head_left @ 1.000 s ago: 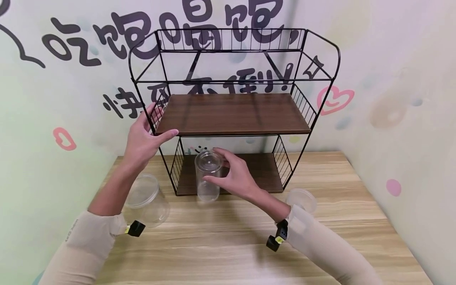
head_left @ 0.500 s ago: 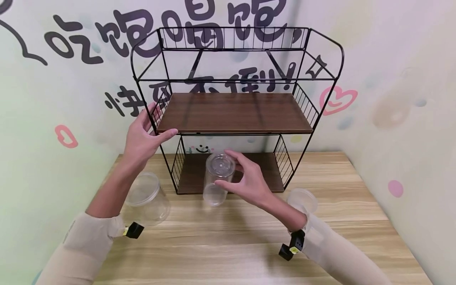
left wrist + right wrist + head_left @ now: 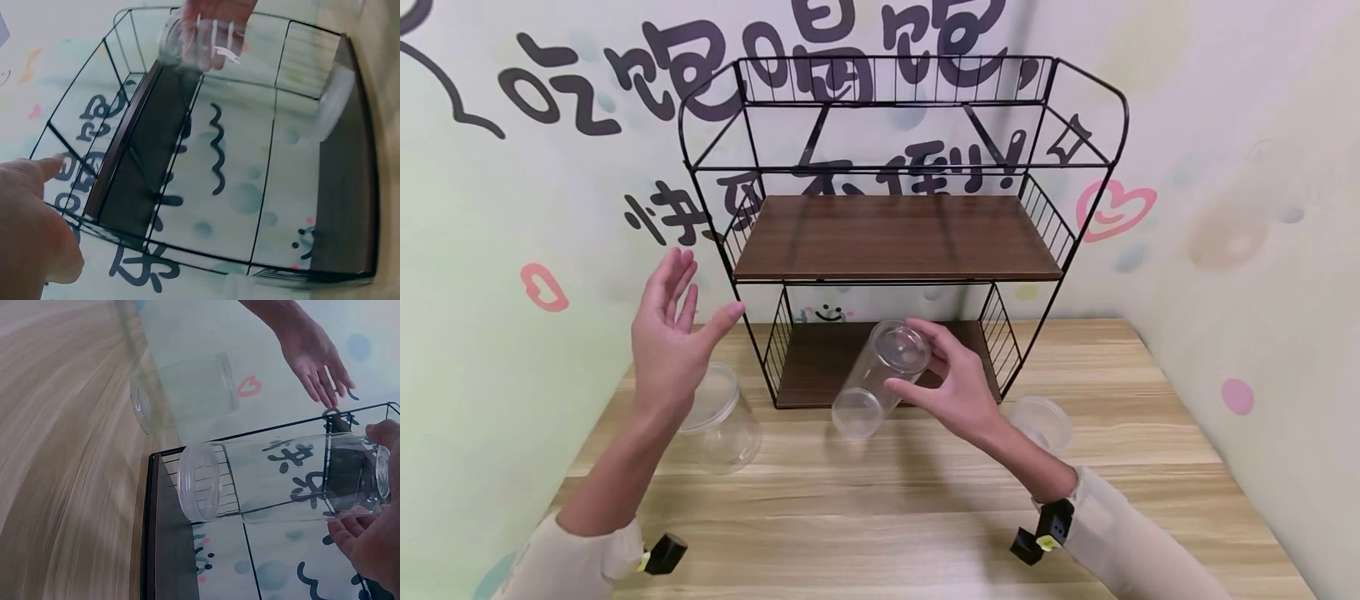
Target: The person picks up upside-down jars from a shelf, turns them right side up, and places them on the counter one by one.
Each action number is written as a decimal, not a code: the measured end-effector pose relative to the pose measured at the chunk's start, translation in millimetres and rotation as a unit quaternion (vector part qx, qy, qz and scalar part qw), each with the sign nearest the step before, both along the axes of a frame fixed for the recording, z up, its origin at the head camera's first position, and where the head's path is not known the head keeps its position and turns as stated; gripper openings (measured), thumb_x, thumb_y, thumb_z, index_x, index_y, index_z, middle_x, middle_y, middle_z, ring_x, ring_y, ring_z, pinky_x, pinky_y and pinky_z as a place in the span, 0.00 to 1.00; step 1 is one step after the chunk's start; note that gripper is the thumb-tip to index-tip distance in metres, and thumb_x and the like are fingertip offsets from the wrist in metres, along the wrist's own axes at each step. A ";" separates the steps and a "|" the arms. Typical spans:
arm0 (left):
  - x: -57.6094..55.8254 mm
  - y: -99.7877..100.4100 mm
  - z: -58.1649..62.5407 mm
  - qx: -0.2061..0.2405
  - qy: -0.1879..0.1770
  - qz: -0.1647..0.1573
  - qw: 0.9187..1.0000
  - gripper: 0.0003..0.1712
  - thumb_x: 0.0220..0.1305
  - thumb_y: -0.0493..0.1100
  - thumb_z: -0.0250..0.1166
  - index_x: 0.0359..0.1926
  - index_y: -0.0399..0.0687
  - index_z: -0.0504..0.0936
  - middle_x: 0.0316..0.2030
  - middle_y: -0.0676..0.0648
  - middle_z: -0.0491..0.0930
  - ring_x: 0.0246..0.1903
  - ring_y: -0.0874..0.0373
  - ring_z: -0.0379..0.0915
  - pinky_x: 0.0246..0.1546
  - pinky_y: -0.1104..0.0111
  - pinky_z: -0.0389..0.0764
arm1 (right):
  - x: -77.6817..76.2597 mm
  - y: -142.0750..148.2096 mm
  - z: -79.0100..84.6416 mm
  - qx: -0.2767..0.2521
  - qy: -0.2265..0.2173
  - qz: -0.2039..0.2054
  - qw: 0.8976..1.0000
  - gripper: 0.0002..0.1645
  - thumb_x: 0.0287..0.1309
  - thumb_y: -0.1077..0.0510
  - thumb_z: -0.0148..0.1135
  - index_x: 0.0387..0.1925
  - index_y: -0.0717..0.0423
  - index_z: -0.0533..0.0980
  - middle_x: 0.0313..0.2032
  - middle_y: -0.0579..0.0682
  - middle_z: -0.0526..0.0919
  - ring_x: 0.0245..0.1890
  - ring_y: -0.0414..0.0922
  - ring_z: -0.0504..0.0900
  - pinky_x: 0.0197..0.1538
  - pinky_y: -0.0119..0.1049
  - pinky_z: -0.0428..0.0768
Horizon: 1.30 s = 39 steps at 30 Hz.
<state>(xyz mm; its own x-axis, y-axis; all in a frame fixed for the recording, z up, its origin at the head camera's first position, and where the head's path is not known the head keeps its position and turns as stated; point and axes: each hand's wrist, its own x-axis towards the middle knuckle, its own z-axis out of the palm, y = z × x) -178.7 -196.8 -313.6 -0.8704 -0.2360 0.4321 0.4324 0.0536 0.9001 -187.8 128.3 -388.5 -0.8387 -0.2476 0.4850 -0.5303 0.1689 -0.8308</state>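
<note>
My right hand (image 3: 958,383) grips a clear cylindrical jar (image 3: 880,379) near its upper end, thumb on one side and fingers on the other. The jar tilts, its lower end toward the left and front. In the right wrist view the jar's far end, by the table, has a wider lid-like rim (image 3: 200,481). My left hand (image 3: 670,333) is raised with fingers extended, holding nothing, left of a black wire rack (image 3: 715,237) and apart from it. The rack has a brown middle shelf (image 3: 898,237) and a brown bottom shelf (image 3: 808,358), partly hidden behind the jar.
A larger clear jar (image 3: 733,437) with a whitish lid stands on the wooden table (image 3: 850,517) behind my left forearm. Beside my right forearm is a clear round container (image 3: 1040,421), partly hidden. The rack stands near the back wall (image 3: 1210,250), which bears painted lettering.
My left hand has let go of the rack's left side and moved left and down. My right hand has shifted right with the jar, which has gone from nearly upright to tilted.
</note>
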 end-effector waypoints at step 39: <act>14.7 90.8 -87.9 0.104 -0.087 -0.283 0.949 0.63 0.52 0.34 0.83 0.82 0.38 0.55 0.79 0.36 0.59 0.77 0.50 0.61 0.74 0.64 0.71 | 16.9 27.1 15.6 -0.447 -0.057 0.071 0.890 0.26 0.68 0.69 0.57 0.66 0.67 0.67 0.58 0.62 0.83 0.60 0.55 0.84 0.66 0.51 0.83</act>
<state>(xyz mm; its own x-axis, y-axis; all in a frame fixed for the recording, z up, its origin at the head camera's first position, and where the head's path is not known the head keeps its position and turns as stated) -163.9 -106.0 -401.5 -0.9369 0.2268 0.2660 0.1832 -0.3294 0.9262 -170.9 155.4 -372.9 -0.8859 0.0870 0.4556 -0.3972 -0.6494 -0.6484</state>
